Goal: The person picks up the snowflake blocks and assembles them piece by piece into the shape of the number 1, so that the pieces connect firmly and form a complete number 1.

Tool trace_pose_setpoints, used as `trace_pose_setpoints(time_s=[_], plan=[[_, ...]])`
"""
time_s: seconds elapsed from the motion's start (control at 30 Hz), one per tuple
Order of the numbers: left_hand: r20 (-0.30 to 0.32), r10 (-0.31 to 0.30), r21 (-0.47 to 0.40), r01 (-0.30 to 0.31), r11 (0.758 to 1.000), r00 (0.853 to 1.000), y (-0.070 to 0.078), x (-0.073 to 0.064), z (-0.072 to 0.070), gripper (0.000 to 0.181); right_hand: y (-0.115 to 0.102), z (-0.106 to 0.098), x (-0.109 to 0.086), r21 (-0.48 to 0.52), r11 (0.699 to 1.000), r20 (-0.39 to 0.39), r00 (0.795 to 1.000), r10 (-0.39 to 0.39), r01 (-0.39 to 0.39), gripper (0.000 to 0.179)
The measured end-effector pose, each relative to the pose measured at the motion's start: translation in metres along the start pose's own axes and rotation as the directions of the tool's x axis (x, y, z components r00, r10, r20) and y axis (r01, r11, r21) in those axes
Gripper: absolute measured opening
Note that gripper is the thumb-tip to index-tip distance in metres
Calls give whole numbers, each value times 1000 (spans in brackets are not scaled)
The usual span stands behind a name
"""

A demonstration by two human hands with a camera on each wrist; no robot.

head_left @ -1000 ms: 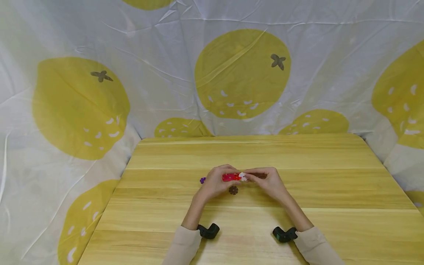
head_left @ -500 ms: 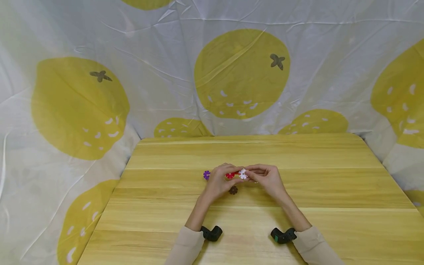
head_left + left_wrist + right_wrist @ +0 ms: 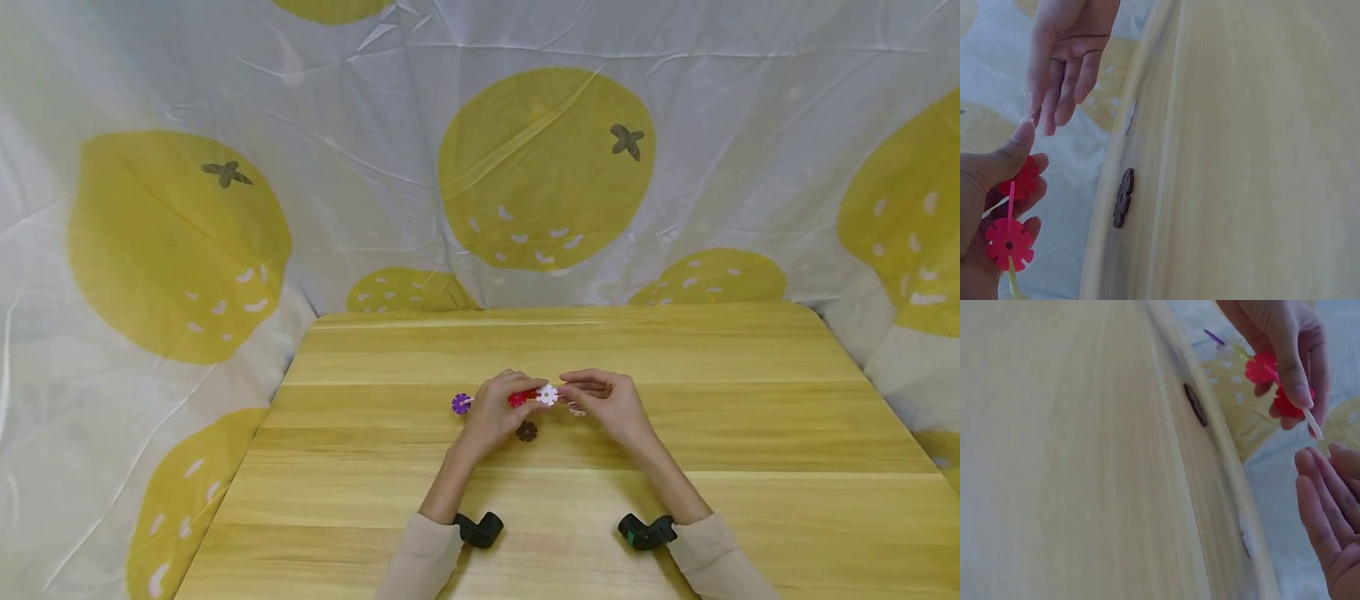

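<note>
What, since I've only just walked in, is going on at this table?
A person's left hand grips a multicoloured chain of flower-shaped plastic-looking discs, with a white notched disc at one end and a purple notched disc at the other. The right hand is close to the white notched disc but apart from it, holding nothing. A dark brown notched disc and a pale notched disc lie on the wood-grained table.

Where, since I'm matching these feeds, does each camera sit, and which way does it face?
Head: worn on the head, facing forward and down at the table and patterned cloth; both sleeves, the left hand and the right hand show.
Left wrist: on that wrist, looking past the left hand, which holds red discs, to the right hand.
Right wrist: on that wrist, looking at the right hand and, beyond, the left hand.
Both wrist views share both hands, the red discs and the brown disc.
</note>
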State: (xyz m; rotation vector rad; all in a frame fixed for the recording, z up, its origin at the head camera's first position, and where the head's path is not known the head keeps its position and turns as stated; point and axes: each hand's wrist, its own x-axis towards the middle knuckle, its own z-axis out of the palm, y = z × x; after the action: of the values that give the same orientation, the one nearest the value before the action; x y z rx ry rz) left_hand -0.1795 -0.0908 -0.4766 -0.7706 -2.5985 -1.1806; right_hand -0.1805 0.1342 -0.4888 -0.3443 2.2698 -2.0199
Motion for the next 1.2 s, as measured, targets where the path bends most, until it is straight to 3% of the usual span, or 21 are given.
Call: trace_pose_setpoints(time_s=[0.13, 0.33, 0.53, 0.87, 1.07, 1.2], plan=[[1, -24, 27, 24, 999, 1000, -1, 0, -3, 31, 2, -15, 0, -135, 990, -15, 999, 33, -35, 32], [-2, -10, 8, 10, 1000, 1000, -5, -1, -9, 31, 7, -31, 0, -273, 959, -1, 997, 81, -79, 30], [32, -31, -47, 32, 998, 999, -7, -3, -12, 29, 14, -28, 0, -343, 938, 45, 996, 74, -55, 32], [87, -56, -47, 61, 997, 995, -8, -3, -12, 30, 19, -15, -1, -467, 883, 2, 998, 60, -52, 24], [111, -75, -51, 81, 995, 991, -6, -3, -15, 29, 16, -17, 0, -418, 906, 8, 996, 86, -75, 25], [118, -82, -67, 91, 994, 990, -6, -3, -16, 29, 16, -19, 0, -333, 940, 42, 994, 97, -78, 23]])
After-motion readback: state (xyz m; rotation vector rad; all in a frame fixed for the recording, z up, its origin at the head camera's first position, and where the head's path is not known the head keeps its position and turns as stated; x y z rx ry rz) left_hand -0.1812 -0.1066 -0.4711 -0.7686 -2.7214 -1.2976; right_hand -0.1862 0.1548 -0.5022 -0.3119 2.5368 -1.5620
